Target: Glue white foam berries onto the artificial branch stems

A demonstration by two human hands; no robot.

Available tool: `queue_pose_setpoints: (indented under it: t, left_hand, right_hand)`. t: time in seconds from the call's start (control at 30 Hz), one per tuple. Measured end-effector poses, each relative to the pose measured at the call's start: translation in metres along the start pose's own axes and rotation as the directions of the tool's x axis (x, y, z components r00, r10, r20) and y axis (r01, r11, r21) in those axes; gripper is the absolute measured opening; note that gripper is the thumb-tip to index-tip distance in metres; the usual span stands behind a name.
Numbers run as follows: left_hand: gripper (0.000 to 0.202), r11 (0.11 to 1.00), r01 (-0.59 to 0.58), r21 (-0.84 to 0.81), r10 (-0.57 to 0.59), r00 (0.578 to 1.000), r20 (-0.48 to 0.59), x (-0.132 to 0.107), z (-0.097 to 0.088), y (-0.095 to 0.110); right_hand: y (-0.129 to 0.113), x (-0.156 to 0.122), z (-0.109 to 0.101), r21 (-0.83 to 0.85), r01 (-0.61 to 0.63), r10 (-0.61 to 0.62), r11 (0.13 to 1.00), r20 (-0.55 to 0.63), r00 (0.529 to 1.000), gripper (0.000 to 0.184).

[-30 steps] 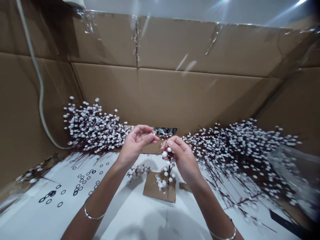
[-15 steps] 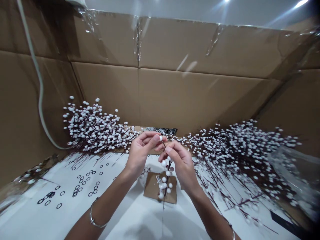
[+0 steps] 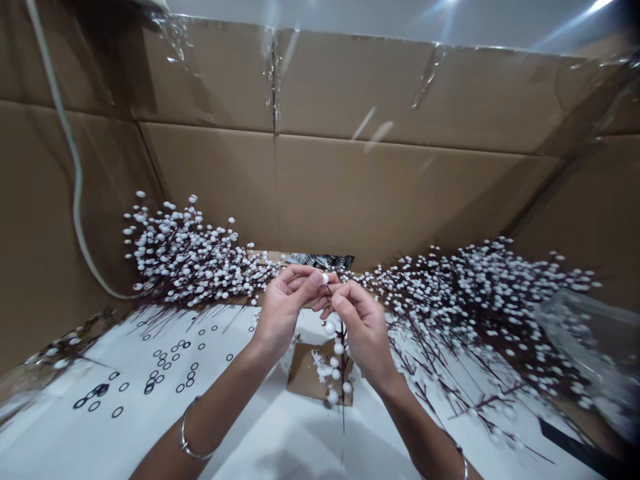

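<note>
My left hand (image 3: 283, 310) is closed, with a small white berry (image 3: 325, 279) pinched between thumb and fingertips. Close beside it, my right hand (image 3: 365, 327) pinches the upper part of an artificial berry stem (image 3: 343, 363), which hangs down with several white berries along it. The two hands nearly meet, and their fingers partly hide the top of the stem. Below the hanging stem lies a small brown cardboard piece (image 3: 305, 380) with a few white bits on it.
Bunches of white-berry stems lie at the left (image 3: 185, 257) and at the right (image 3: 465, 293). Black rings (image 3: 163, 363) are scattered over the white table surface (image 3: 235, 427). Cardboard walls (image 3: 400, 193) stand behind, a white cable (image 3: 75, 160) hangs at left, and clear plastic (image 3: 575, 333) lies at right.
The lower end of the hanging stem has swung to the right. The berry at my left fingertips has shifted slightly right, closer to my right hand.
</note>
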State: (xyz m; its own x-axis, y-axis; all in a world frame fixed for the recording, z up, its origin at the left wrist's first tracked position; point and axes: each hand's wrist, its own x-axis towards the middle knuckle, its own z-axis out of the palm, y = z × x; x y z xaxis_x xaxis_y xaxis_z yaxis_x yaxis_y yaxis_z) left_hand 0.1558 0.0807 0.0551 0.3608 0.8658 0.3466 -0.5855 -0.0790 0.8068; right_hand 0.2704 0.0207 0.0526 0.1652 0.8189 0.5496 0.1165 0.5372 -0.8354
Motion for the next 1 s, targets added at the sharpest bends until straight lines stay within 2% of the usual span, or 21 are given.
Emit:
queue_pose_setpoints:
  t: [0.43, 1.0]
  left_hand:
    - [0.013, 0.985, -0.128, 0.117, 0.131, 0.991, -0.02, -0.0028, 0.0032, 0.0001]
    - [0.011, 0.961, -0.146, 0.234, 0.138, 0.989, 0.052, -0.0019, 0.0019, 0.0054]
  right_hand:
    - [0.0012, 0.0, -0.0012, 0.003, -0.025, 0.025, 1.0, -0.002, 1.0, 0.025]
    - [-0.0002, 0.001, -0.0032, -0.003, -0.035, 0.036, 0.999, 0.028, 0.999, 0.023]
